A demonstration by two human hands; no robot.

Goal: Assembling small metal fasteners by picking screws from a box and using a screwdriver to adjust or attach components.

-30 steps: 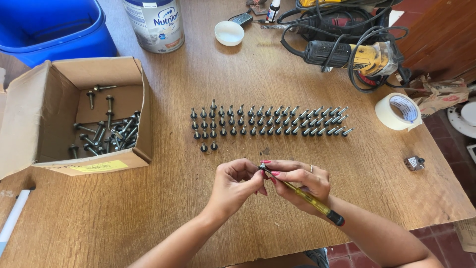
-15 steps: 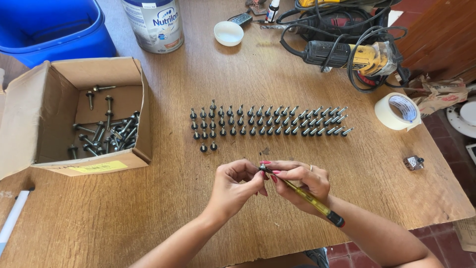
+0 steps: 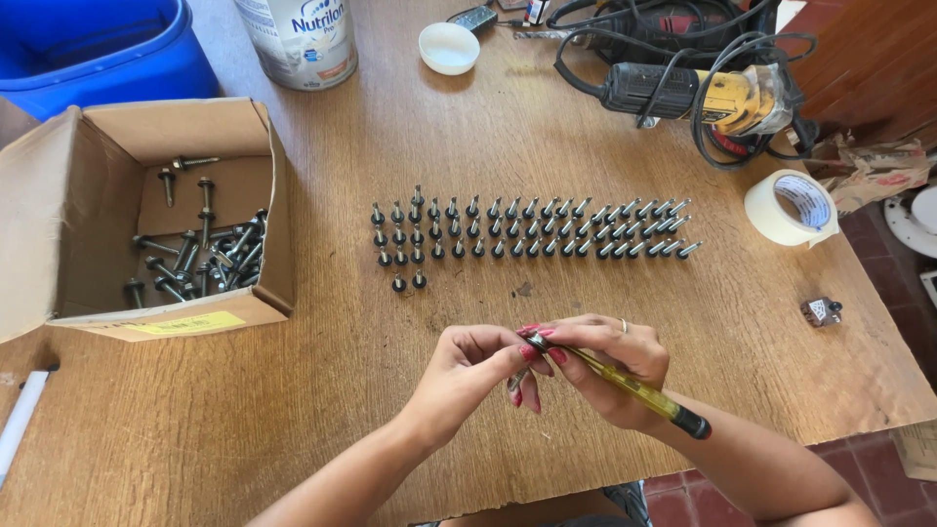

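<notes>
My right hand [image 3: 610, 366] grips a screwdriver [image 3: 639, 390] with a clear yellow handle and black end cap, its tip pointing left. My left hand [image 3: 473, 366] pinches a small dark screw [image 3: 532, 342] against that tip; the fingertips of both hands meet there and hide most of the screw. Above the hands, several short dark screws [image 3: 527, 234] stand upright in three neat rows on the wooden table [image 3: 342, 410], with two more in a short fourth row at the left.
An open cardboard box [image 3: 146, 220] at the left holds several long loose screws. A blue bin [image 3: 98, 49], a white tin [image 3: 298, 39], a white lid [image 3: 449, 47], power tools with cables [image 3: 703, 83], a tape roll [image 3: 791, 207], a small metal piece [image 3: 822, 310] and a white marker [image 3: 20, 420] lie around.
Both hands stay together at the screwdriver tip; only slight finger movement shows. The rows of screws and the box look the same.
</notes>
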